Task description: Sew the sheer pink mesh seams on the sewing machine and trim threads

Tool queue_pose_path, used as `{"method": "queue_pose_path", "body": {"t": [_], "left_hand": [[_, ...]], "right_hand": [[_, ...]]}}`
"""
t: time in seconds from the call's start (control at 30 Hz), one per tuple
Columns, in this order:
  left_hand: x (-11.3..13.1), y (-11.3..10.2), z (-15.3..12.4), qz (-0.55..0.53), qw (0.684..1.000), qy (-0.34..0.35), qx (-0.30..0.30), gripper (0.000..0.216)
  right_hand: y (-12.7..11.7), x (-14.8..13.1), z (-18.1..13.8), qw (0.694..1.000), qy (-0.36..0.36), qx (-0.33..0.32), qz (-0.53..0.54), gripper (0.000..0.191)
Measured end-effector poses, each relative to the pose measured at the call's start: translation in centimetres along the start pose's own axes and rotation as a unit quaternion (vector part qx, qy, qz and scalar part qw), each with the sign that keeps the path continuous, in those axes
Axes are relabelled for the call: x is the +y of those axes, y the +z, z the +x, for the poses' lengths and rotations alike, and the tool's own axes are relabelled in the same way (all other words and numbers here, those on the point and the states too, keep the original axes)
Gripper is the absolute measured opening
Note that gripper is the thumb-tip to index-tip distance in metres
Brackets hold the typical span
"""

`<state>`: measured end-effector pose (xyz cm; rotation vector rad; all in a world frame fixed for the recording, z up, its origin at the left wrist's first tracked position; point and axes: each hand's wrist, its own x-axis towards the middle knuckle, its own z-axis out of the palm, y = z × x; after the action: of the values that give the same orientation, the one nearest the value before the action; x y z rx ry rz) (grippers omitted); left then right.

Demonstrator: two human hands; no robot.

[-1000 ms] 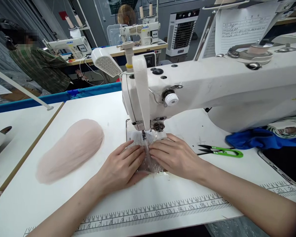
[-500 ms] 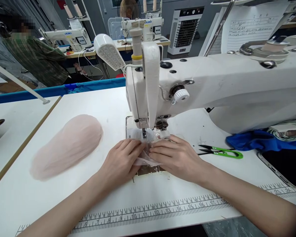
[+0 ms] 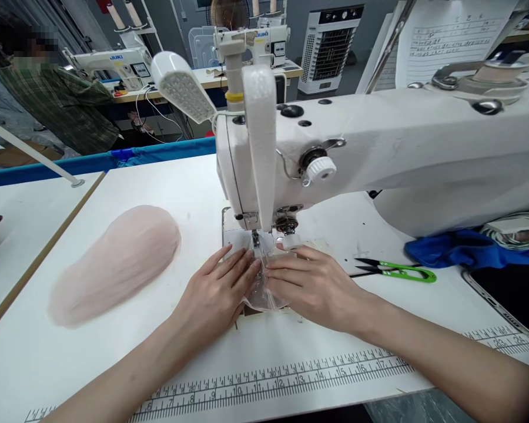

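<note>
A piece of sheer pale fabric [image 3: 261,294] lies under the needle and presser foot [image 3: 255,237] of a white sewing machine [image 3: 357,138]. On its left side, my left hand [image 3: 223,285] lies flat with the fingers stretched and spread, fingertips on the fabric close to the foot. My right hand [image 3: 317,285] has its fingers closed along the fabric's right edge, the index finger reaching forward beside the foot; its thumb is hidden. The fabric's front edge spreads between both hands over the machine's bed. A pale pink bundle of sheer cloth [image 3: 119,264] rests to the left.
Green-handled thread snips [image 3: 399,271] lie to the right, near a blue cloth [image 3: 476,249] and a phone [image 3: 511,296]. A ruler strip [image 3: 264,385] runs along the table's front. A lamp [image 3: 183,85] hangs beside the machine head. Another person [image 3: 53,106] sits at the back left.
My left hand has spread its fingers and flattened on the fabric. The fabric between my hands lies smoother and reaches further toward me. The view has shifted slightly.
</note>
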<state>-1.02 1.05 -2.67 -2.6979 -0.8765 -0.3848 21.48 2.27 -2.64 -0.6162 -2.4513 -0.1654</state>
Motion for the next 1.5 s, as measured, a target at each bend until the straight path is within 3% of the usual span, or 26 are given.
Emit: {"method": "queue_pose_path", "body": {"t": [0.8,1.07,1.5], "left_hand": [[-0.46,0.17,0.70,-0.018,0.999,-0.036,0.010,0.037],[0.29,-0.41,0.40,0.000,0.999,-0.010,0.047,0.031],[-0.55,0.25,0.73,0.006,0.999,-0.028,0.036,0.032]], "right_hand": [[0.38,0.56,-0.06,1.000,0.007,-0.003,-0.008,0.019],[0.34,0.36,0.05,0.999,-0.006,0.000,-0.052,0.022],[0.47,0.56,0.27,0.995,0.004,-0.027,-0.091,0.026]]}}
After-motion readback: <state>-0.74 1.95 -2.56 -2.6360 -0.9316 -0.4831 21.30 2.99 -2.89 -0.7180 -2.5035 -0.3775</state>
